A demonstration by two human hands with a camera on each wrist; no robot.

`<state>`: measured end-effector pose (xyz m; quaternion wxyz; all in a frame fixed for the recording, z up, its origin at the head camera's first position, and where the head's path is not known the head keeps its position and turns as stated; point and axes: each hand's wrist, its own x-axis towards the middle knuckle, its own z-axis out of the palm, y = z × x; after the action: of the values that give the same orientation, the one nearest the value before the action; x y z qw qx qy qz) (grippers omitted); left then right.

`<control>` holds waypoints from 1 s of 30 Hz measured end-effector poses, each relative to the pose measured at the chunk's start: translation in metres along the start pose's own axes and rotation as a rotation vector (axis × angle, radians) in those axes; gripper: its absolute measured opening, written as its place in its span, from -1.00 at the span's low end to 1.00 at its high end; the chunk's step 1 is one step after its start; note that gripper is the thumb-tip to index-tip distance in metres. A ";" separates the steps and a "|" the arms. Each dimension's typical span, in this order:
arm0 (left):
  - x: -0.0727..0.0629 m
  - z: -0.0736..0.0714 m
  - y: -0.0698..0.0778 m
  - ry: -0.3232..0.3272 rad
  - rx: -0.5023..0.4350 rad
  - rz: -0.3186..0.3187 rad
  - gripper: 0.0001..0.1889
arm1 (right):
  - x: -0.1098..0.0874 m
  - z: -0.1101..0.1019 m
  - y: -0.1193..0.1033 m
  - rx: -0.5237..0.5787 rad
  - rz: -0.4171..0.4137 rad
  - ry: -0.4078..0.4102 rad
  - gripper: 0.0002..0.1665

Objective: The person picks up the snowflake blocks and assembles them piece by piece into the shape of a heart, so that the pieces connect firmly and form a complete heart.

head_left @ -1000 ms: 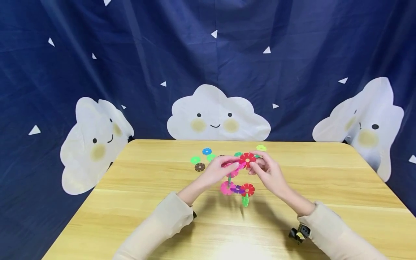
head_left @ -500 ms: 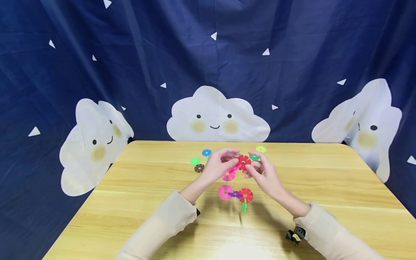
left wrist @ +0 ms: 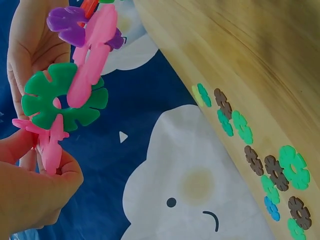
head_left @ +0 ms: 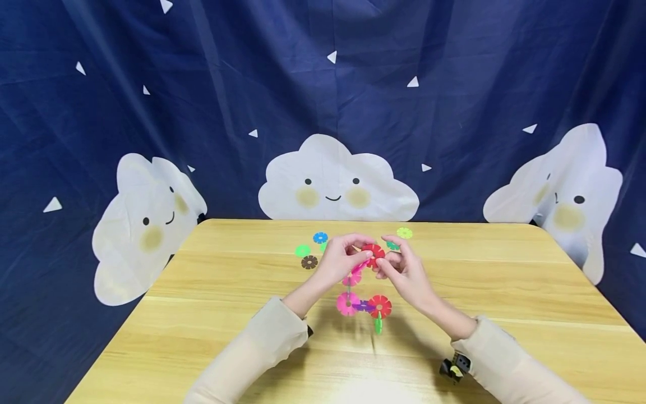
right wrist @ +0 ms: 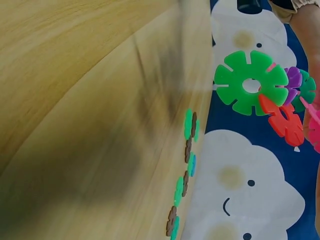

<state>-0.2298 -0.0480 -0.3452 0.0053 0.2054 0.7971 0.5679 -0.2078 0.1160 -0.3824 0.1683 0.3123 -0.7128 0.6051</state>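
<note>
A chain of flower-shaped interlocking discs hangs between both hands over the table. My left hand (head_left: 344, 262) pinches a pink flower disc (left wrist: 51, 150) at the chain's upper end, its thumb overlapping the left edge of a red flower disc (head_left: 374, 253) in the head view. My right hand (head_left: 407, 276) pinches that red disc at its lower right edge. Below hang another pink disc (head_left: 347, 304), a purple disc (head_left: 363, 306), a second red disc (head_left: 380, 306) and a green disc (right wrist: 252, 82). A dark green disc (left wrist: 62, 97) joins two pink ones in the left wrist view.
Loose flower discs lie at the back of the wooden table (head_left: 227, 331): blue (head_left: 320, 238), bright green (head_left: 302, 251), brown (head_left: 309, 262), teal (head_left: 392, 245) and yellow (head_left: 404, 233). My left hand hides part of that group. A dark blue curtain (head_left: 222, 101) with clouds hangs behind.
Both hands and the chain have shifted slightly left. The upper red disc has come closer to my left thumb, and the chain's lower end hangs lower in the head view.
</note>
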 end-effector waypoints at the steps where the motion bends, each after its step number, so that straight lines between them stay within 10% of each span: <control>1: 0.000 0.000 0.000 0.001 -0.002 0.001 -0.79 | 0.000 0.000 0.000 -0.001 0.002 -0.002 -0.48; 11: -0.001 -0.010 -0.004 0.040 -0.008 -0.004 -0.80 | 0.002 -0.009 0.016 0.044 0.041 -0.036 -0.54; 16: -0.002 -0.017 -0.007 0.061 -0.010 -0.022 -0.79 | 0.007 -0.029 0.041 -0.020 0.249 -0.043 -0.58; 21: -0.002 -0.022 -0.008 0.061 -0.016 -0.034 -0.78 | 0.011 -0.042 0.069 -0.209 0.453 -0.198 -0.54; 30: -0.003 -0.024 -0.007 0.063 -0.021 -0.042 -0.79 | 0.016 -0.028 0.098 -0.446 0.417 -0.483 -0.53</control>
<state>-0.2351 -0.0725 -0.3442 -0.0055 0.1706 0.7949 0.5822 -0.2875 0.1466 -0.4406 -0.0672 0.2499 -0.8940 0.3658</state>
